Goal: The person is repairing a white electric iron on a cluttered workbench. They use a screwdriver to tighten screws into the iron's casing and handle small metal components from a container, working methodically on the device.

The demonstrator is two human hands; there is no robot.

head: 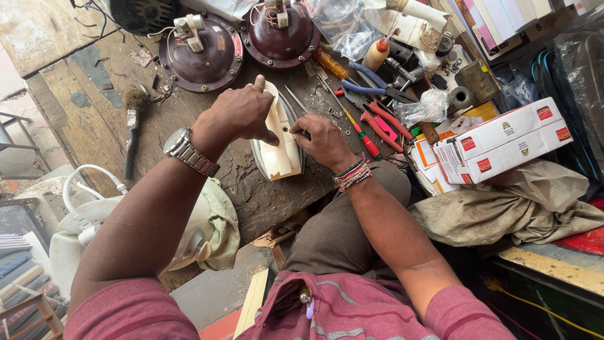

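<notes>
At centre, the left hand (238, 116) clamps the cream iron body (279, 141) on the wooden workbench (82, 101); the right hand (321, 138) pinches together at its 3 o'clock edge. Red-handled pliers (380, 126) lie toward 2 o'clock, two maroon round housings (207, 53) toward 12.

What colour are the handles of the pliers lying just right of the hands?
Red; the pliers show best in the head view, beside the right hand.

A single head-worn camera looks steeply down, close over the wooden workbench (94, 119) and the person's lap.
</notes>
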